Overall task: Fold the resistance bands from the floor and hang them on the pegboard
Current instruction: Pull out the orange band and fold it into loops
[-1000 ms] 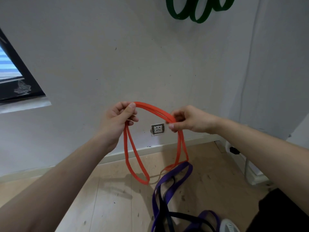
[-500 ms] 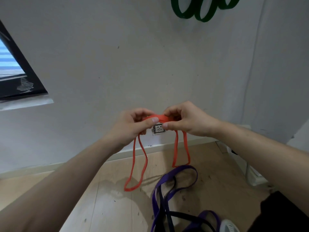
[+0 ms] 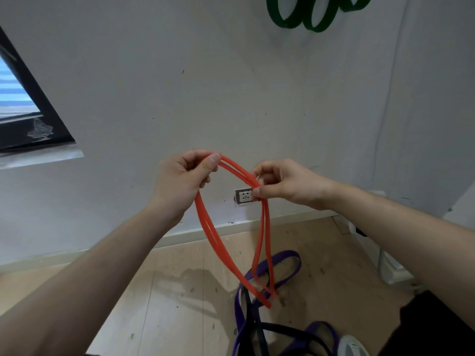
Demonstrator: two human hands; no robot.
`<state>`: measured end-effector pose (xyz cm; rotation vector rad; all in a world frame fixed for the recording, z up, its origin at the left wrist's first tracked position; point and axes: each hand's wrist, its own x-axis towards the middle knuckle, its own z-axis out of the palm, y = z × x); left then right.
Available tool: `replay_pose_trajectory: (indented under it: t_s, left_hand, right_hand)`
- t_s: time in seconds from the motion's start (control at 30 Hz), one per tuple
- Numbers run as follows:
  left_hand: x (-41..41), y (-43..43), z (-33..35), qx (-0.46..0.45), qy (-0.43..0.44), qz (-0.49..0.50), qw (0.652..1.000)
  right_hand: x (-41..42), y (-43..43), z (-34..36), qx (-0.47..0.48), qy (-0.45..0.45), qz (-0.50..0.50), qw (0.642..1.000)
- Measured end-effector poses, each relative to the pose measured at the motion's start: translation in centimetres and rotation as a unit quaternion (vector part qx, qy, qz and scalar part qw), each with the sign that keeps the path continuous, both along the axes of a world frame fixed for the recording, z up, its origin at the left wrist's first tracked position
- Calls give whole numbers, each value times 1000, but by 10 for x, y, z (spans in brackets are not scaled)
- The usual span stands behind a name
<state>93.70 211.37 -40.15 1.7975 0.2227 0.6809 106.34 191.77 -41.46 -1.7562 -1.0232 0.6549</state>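
An orange resistance band hangs doubled between my two hands at chest height in front of the white wall. My left hand pinches its upper left bend, and my right hand pinches the strands on the right. The doubled loops dangle down to a point near the floor. On the wooden floor below lie a purple band and a black band, tangled together. A green band hangs folded in loops high on the wall; its peg is out of view.
A wall socket sits just behind my hands. A dark window frame is at the left. A white appliance stands by the right wall, and a white shoe tip shows at the bottom right.
My hands were drawn together half a second ago; they have since moved apart again, and the orange band now hangs as one doubled loop with its ends gathered low.
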Motion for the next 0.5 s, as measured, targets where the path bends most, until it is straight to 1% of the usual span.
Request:
replay_pose_trajectory:
  t_s: [0.17, 0.2, 0.27, 0.33, 0.4, 0.5]
  left_hand:
    - [-2, 7, 2, -3, -25, 17, 1000]
    - [-1, 8, 2, -17, -34, 25, 999]
    - [1, 9, 4, -52, -53, 44, 996]
    - [1, 15, 5, -57, -61, 57, 995]
    - [0, 21, 2, -40, -42, 53, 997]
    - [-4, 29, -3, -47, -3, 28, 999]
  right_hand:
    - [1, 1, 7, 3, -78, -35, 996]
    - [2, 2, 6, -15, -90, -34, 995]
    - [5, 2, 0, -81, -112, -13, 990]
    - [6, 1, -5, -136, -119, 6, 984]
    - [8, -2, -8, -122, -93, -1, 988]
    - [10, -9, -4, -50, -63, -32, 996]
